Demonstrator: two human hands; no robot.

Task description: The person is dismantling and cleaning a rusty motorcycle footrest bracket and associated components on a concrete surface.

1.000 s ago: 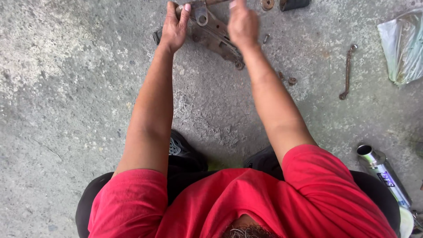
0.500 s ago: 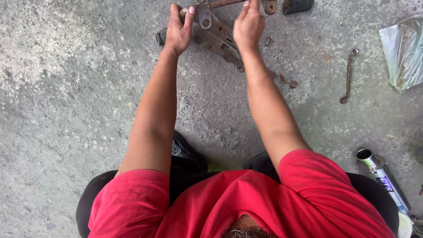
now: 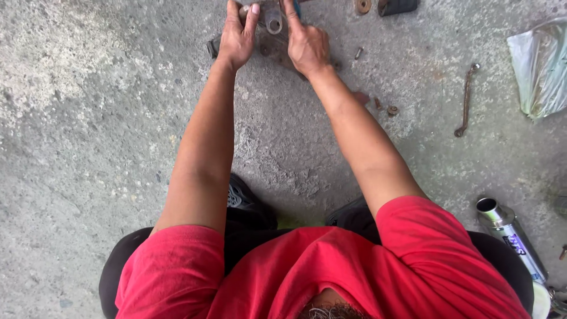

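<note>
Head view: both arms stretched out over the concrete floor point(image 3: 88, 118). Left hand point(image 3: 237, 36) has its grip closed on the rusty metal bracket point(image 3: 273, 23), thumb up along it. Right hand point(image 3: 307, 44) clamps the same bracket from the other side. Right of that grip, a bent wrench point(image 3: 465, 100) lies well apart.

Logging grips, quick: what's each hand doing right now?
Left hand: closed on the metal bracket.
Right hand: on the bracket, grip unclear.
</note>
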